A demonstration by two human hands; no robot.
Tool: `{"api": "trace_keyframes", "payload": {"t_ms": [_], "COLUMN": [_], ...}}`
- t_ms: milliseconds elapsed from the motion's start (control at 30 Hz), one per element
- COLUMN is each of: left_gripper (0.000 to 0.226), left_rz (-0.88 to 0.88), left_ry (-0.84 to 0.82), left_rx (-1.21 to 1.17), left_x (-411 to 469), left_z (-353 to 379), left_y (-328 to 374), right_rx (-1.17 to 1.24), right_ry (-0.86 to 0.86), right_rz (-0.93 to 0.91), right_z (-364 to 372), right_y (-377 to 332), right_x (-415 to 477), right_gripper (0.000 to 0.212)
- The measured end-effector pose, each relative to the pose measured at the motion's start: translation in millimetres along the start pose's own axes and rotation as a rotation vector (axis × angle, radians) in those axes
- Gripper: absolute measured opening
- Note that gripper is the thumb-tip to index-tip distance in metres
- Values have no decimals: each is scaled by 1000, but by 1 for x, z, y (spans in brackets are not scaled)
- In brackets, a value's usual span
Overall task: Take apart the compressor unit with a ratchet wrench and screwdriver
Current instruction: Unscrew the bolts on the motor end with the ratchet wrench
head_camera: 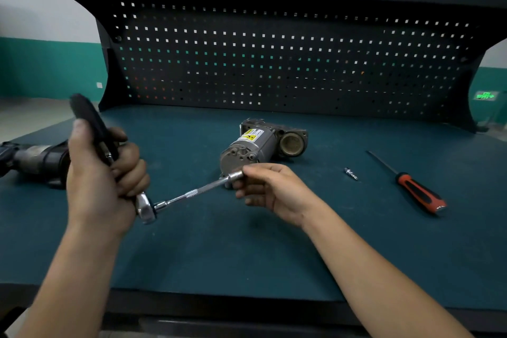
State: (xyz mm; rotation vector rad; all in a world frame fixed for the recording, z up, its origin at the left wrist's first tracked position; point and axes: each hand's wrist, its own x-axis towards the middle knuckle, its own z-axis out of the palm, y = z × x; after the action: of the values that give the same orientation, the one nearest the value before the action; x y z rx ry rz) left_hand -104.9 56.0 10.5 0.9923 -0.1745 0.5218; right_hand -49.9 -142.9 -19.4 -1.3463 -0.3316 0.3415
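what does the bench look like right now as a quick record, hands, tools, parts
left hand: grips ratchet wrench by its black handle
right hand: fingertips pinch socket at the extension's end
compressor unit: lies on green mat, just behind socket; contact unclear
screwdriver: on mat at right, untouched
small bit: between unit and screwdriver
dark part: far left

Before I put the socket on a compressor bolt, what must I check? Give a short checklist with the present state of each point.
1. Left hand grips the ratchet wrench handle: ok.
2. Right hand pinches the socket on the extension bar: ok.
3. Socket sits on a bolt of the compressor unit: not ok.
4. Socket fits the bolt: cannot tell.
5. Compressor unit held steady: not ok, no hand grips it.
6. Screwdriver lies ready at the right: ok.
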Motion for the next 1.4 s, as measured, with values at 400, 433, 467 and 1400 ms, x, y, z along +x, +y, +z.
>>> {"api": "trace_keyframes", "payload": {"t_ms": [400,433,467,1400], "left_gripper": [52,55,58,28], "left_rz": [-108,-115,-117,191], "left_ry": [-147,-140,-139,-267], "left_rx": [86,89,86,728], "left_x": [7,9,10,-16], "left_z": [2,3,5,7], "left_y": [-2,-3,-3,-31], "right_rx": [-1388,-1472,-1528,-1335], "right_ry": [-305,-300,-287,-241], "right_rz": [-286,-321,-348,-217], "right_z": [8,9,9,13], "right_y": [-26,-28,-30,-24], "right_x": [-43,-45,-48,-84], "right_gripper": [26,28,30,22]}}
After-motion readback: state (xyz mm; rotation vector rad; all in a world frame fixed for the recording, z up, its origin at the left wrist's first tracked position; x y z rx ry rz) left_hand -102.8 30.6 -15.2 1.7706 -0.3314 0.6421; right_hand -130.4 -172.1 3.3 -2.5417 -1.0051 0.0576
